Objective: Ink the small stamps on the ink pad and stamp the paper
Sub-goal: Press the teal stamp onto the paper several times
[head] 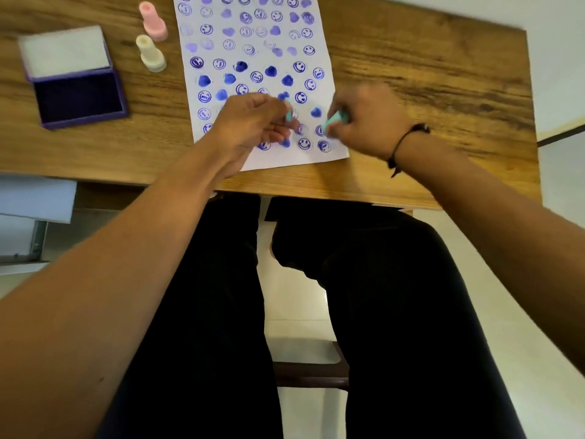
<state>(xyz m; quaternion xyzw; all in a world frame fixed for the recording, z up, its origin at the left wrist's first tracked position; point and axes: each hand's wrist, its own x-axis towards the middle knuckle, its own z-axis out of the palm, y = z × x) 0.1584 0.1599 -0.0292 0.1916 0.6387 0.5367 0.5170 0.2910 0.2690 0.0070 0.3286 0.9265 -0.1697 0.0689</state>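
Stamping step in hand, low on the paper [319, 58], which lies lengthwise from 12 to 6 o'clock on the tabletop [427, 77] and is nearly filled with purple faces and hearts. Right hand [367, 122] grips a teal stamp [335, 119] at about 3 o'clock of the sheet's lower rows; its long axis runs tilted, one end pointing down toward 8 o'clock at the paper, and whether the face touches is blurred. Left hand [253, 122] pinches a second teal piece [288, 115], only a sliver showing, roughly upright; stamp or cap, cannot tell. Ink pad [79, 96] sits open at 9 o'clock, well apart from the hands, lid hinged back. Pink stamp [153, 22] and cream stamp [150, 53] stand upright between pad and paper, untouched. Judgement: the next move calls for a straight press onto one of the few bare gaps, then a trip left to re-ink.
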